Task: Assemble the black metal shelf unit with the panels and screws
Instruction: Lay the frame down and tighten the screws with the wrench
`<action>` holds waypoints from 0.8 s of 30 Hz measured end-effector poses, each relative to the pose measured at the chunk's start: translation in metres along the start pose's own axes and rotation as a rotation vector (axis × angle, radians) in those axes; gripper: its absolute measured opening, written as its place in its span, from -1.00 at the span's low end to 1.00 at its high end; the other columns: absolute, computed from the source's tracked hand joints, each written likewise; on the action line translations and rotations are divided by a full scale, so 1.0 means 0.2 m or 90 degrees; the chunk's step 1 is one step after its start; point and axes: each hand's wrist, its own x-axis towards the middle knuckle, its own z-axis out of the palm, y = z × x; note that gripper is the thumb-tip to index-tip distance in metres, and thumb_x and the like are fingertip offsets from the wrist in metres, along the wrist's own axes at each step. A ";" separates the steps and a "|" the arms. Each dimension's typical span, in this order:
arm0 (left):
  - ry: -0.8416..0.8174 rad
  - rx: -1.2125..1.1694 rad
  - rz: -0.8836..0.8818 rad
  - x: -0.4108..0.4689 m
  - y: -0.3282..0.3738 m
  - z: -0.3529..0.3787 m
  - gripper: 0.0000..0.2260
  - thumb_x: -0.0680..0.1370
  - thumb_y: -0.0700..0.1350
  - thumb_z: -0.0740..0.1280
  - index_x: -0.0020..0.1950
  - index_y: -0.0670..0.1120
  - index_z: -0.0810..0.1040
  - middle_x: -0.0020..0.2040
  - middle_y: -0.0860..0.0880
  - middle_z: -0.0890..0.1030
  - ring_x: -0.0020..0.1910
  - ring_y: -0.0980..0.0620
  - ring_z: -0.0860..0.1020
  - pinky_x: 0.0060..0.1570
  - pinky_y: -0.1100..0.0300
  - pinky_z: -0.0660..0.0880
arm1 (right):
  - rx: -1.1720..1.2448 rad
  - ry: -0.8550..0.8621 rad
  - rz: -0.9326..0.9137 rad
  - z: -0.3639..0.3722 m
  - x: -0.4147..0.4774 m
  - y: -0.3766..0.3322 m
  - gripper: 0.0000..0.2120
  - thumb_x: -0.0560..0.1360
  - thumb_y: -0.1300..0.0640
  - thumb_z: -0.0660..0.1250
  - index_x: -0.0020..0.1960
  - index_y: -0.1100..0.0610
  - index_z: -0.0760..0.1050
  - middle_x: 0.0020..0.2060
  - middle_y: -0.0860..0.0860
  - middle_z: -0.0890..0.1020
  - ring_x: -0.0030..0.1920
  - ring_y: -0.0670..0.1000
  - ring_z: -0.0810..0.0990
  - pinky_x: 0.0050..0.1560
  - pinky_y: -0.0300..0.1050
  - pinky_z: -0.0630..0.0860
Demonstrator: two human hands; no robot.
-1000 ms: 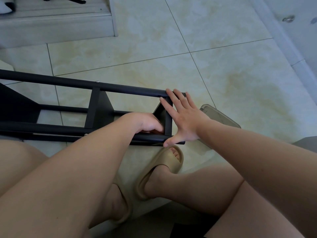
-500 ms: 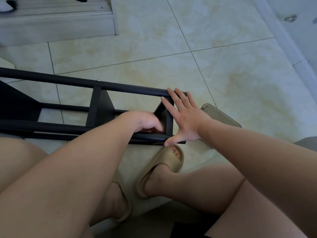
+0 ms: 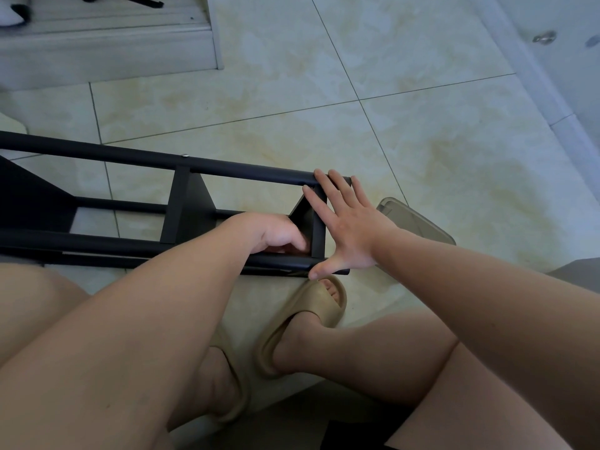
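The black metal shelf unit (image 3: 136, 157) lies on its side on the tiled floor, its long tubes running left to right. A silver screw head (image 3: 185, 155) shows on the far tube. My right hand (image 3: 344, 222) lies flat with spread fingers against the end panel (image 3: 316, 228) at the frame's right end, thumb on the near tube. My left hand (image 3: 276, 233) reaches inside the frame just left of that panel, fingers curled at its inner face; what they hold is hidden.
A clear plastic box (image 3: 418, 222) lies on the floor just right of my right hand. My feet in tan slippers (image 3: 308, 319) rest below the frame. A grey step (image 3: 107, 50) stands at the upper left and a wall base (image 3: 552, 92) at the right.
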 end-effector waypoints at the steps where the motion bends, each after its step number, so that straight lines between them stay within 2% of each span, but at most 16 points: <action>1: -0.003 0.000 -0.005 0.00 0.00 0.00 -0.74 0.45 -0.19 0.38 0.09 -0.25 0.67 -0.06 -0.21 0.70 -0.12 -0.12 0.62 0.11 0.00 0.55 | -0.001 0.000 0.000 0.00 0.00 0.00 0.38 0.11 -0.75 -0.03 0.61 0.05 -0.43 0.57 0.13 -0.42 0.57 0.18 -0.44 0.55 0.21 -0.37; 4: 0.009 0.055 -0.001 0.00 0.01 0.01 -0.73 0.42 -0.11 0.39 0.04 -0.22 0.67 -0.08 -0.16 0.69 -0.16 -0.12 0.59 0.12 -0.01 0.55 | 0.002 0.000 -0.001 0.00 -0.01 0.00 0.38 0.11 -0.75 -0.01 0.61 0.05 -0.42 0.57 0.13 -0.42 0.57 0.18 -0.44 0.54 0.20 -0.38; 8: 0.020 0.040 0.008 -0.01 0.01 0.01 -0.75 0.45 -0.19 0.37 0.06 -0.29 0.64 -0.15 -0.15 0.63 -0.15 -0.10 0.56 0.05 0.04 0.50 | 0.005 -0.002 -0.002 0.00 0.00 0.00 0.38 0.12 -0.75 0.01 0.61 0.05 -0.41 0.57 0.13 -0.42 0.57 0.18 -0.44 0.55 0.21 -0.37; 11: 0.002 0.006 0.005 -0.01 0.00 0.01 -0.75 0.46 -0.24 0.37 0.10 -0.29 0.65 -0.09 -0.18 0.67 -0.11 -0.11 0.59 0.16 -0.02 0.52 | 0.005 0.000 0.000 0.01 0.00 0.00 0.39 0.11 -0.75 0.01 0.61 0.05 -0.41 0.57 0.13 -0.41 0.57 0.18 -0.44 0.55 0.21 -0.37; 15: 0.002 0.028 -0.002 0.00 0.01 0.02 -0.68 0.44 -0.15 0.37 0.15 -0.28 0.62 0.06 -0.26 0.67 -0.09 -0.09 0.58 0.28 -0.12 0.48 | 0.000 0.003 0.002 0.01 -0.01 0.00 0.39 0.11 -0.76 -0.01 0.61 0.06 -0.40 0.57 0.14 -0.41 0.57 0.19 -0.43 0.54 0.21 -0.38; 19: 0.013 0.045 0.007 -0.01 0.02 0.02 -0.72 0.47 -0.20 0.35 0.13 -0.29 0.63 -0.11 -0.16 0.64 -0.14 -0.08 0.56 0.15 -0.04 0.54 | 0.006 -0.001 0.001 0.00 -0.01 0.00 0.39 0.11 -0.75 0.00 0.62 0.06 -0.40 0.57 0.14 -0.42 0.57 0.19 -0.44 0.54 0.20 -0.39; 21: 0.006 0.013 0.005 -0.01 0.01 0.01 -0.72 0.48 -0.25 0.34 0.15 -0.33 0.61 -0.11 -0.17 0.63 -0.14 -0.09 0.57 0.05 0.05 0.51 | 0.007 0.001 0.000 0.00 -0.01 0.00 0.39 0.11 -0.75 0.01 0.62 0.06 -0.39 0.57 0.13 -0.42 0.57 0.18 -0.44 0.54 0.20 -0.39; 24: -0.017 -0.015 -0.016 -0.02 0.02 0.01 -0.72 0.48 -0.22 0.35 0.14 -0.30 0.63 -0.05 -0.22 0.67 -0.10 -0.12 0.59 0.10 0.04 0.50 | 0.006 0.001 0.000 0.01 -0.01 0.00 0.39 0.11 -0.75 0.00 0.62 0.06 -0.39 0.57 0.14 -0.42 0.57 0.18 -0.45 0.54 0.22 -0.38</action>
